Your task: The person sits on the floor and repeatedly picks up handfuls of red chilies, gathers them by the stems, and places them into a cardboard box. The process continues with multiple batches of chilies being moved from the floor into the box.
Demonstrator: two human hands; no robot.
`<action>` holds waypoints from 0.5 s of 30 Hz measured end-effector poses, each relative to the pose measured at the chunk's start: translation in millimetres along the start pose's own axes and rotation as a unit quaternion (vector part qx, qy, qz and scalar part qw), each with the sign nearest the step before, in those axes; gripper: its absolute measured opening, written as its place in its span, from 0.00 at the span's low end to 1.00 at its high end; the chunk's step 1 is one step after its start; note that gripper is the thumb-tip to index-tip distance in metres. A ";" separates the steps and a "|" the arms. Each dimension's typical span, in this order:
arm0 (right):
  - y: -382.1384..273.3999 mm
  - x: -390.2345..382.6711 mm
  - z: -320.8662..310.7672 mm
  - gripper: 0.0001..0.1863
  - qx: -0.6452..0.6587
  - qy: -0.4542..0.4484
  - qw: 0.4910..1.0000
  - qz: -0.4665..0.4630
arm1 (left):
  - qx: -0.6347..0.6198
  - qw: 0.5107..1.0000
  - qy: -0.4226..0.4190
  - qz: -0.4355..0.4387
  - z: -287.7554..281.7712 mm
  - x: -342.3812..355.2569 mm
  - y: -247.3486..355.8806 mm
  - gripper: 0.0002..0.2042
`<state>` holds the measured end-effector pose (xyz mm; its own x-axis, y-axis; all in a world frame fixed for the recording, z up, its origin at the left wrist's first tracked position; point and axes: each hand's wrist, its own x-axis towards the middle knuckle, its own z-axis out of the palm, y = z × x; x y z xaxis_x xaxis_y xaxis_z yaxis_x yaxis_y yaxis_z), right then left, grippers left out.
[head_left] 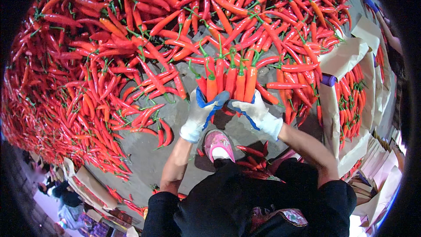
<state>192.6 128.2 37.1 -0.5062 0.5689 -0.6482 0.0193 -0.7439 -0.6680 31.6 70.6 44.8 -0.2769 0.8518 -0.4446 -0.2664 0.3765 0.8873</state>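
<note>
Between my two hands stands a bunch of long red chili peppers (230, 79), side by side with their green stems pointing away from me. My left hand (199, 113), in a white glove with a blue coated palm, closes round the bunch from the left. From the right, my right hand (259, 113) grips it in a matching glove, the two thumbs almost meeting in front. The peppers' lower ends are partly hidden behind the gloves. Just beyond the bunch, loose red chili peppers (245, 26) lie in a broad heap.
The heap (87, 52) spreads far and left over a grey floor (144, 158). A paper-lined box (330, 118) of neatly laid peppers stands at right, with cardboard and paper (377, 166) nearer. My pink shoe (218, 142) is below my hands. Another person (68, 197) shows lower left.
</note>
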 end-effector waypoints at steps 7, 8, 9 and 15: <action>-64.8 -45.5 -25.6 0.25 -0.140 0.010 0.986 0.090 | -0.002 0.997 -0.065 -0.045 41.4 -11.0 16.1 0.20; -74.6 -53.8 -34.1 0.24 -0.185 0.008 0.978 0.096 | -0.013 0.996 -0.071 -0.042 50.6 -13.9 16.9 0.20; -83.6 -62.5 -39.4 0.24 -0.227 0.004 0.968 0.104 | 0.031 0.994 -0.095 -0.052 51.0 -14.8 17.5 0.20; -56.0 -105.0 -86.6 0.15 0.049 0.023 0.999 0.001 | 0.185 0.950 -0.244 0.056 128.0 2.1 66.7 0.23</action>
<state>319.3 140.5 110.9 -0.4657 0.5814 -0.6671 -0.0656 -0.7745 -0.6292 131.5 144.1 118.7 0.2007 0.9274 -0.3157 0.1069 0.2996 0.9481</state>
